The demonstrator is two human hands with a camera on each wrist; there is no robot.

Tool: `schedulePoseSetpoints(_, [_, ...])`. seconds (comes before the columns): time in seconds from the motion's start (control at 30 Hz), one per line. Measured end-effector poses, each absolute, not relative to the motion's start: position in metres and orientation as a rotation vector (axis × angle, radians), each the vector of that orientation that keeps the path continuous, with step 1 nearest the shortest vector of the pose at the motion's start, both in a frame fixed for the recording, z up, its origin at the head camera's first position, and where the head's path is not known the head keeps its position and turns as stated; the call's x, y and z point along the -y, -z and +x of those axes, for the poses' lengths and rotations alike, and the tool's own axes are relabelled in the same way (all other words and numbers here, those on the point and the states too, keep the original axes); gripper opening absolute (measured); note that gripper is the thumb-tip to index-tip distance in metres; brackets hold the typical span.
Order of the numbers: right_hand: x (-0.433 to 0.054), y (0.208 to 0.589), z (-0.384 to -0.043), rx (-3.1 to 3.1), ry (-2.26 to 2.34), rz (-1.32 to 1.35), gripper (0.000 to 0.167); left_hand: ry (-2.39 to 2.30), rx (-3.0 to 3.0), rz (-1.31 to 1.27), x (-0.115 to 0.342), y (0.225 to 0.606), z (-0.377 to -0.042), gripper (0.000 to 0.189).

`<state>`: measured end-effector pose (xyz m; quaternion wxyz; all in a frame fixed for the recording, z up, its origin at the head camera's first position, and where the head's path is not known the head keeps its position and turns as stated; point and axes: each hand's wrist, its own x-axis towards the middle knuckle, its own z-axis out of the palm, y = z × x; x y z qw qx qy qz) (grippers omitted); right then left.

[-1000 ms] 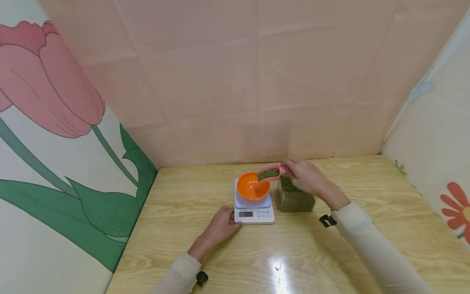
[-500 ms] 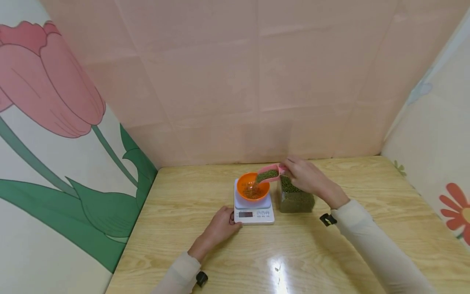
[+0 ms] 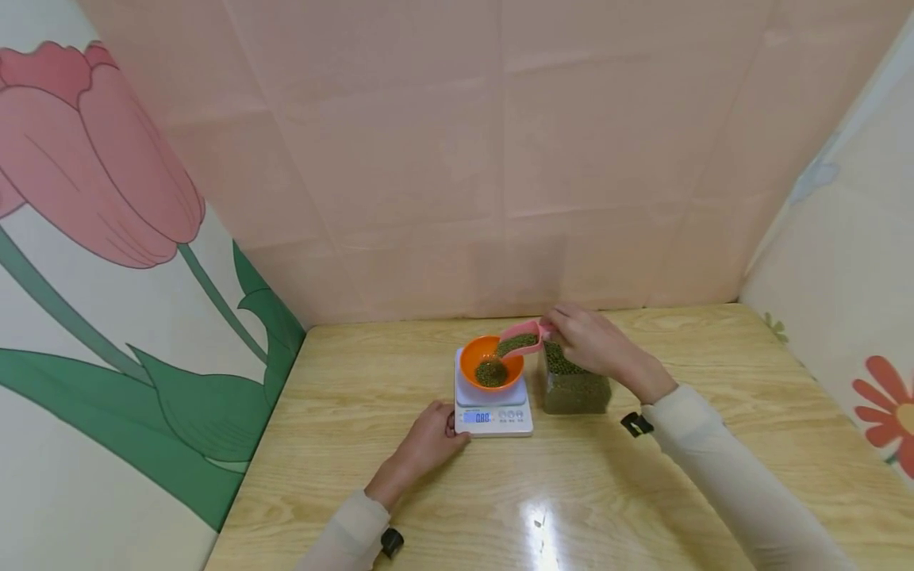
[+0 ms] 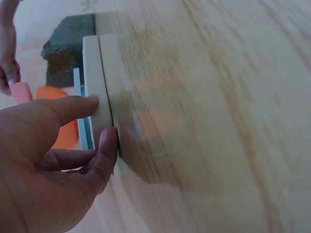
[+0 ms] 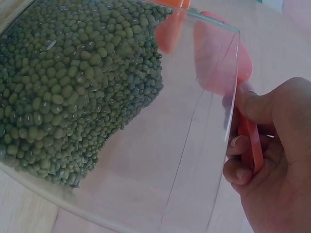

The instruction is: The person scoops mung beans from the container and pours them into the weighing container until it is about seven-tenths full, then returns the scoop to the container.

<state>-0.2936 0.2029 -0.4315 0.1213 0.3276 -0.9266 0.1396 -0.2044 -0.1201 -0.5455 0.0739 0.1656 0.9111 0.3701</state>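
Note:
My right hand (image 3: 589, 341) grips the handle of a pink scoop (image 3: 527, 331), which is tilted over an orange bowl (image 3: 470, 365). Green mung beans (image 3: 491, 373) lie in the bowl, and more are still in the scoop. Under the bowl is a white kitchen scale (image 3: 493, 427) with its display lit. My left hand (image 3: 432, 438) holds the scale's near left corner, thumb on the front edge and fingers curled at the side, as the left wrist view shows. In the right wrist view the scoop's handle (image 5: 250, 141) sits between thumb and curled fingers.
A clear container (image 3: 577, 400) of mung beans (image 5: 73, 82) stands right of the scale, just below my right hand. All this rests on a wooden table (image 3: 343, 373). A pink-covered wall (image 3: 400, 198) rises at the back, with painted walls on both sides.
The scoop has tipped further down, and mung beans have poured from it into the bowl, which held none visible before. The scale's display has lit up. The left hand stays in place.

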Motion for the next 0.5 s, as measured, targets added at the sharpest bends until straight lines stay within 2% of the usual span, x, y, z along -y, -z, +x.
schedulePoseSetpoints(0.5, [-0.2023,0.4265,-0.2918,2.732,-0.371,0.967,0.012,-1.093,-2.732,0.507,0.1203,0.5450,-0.2045,0.034])
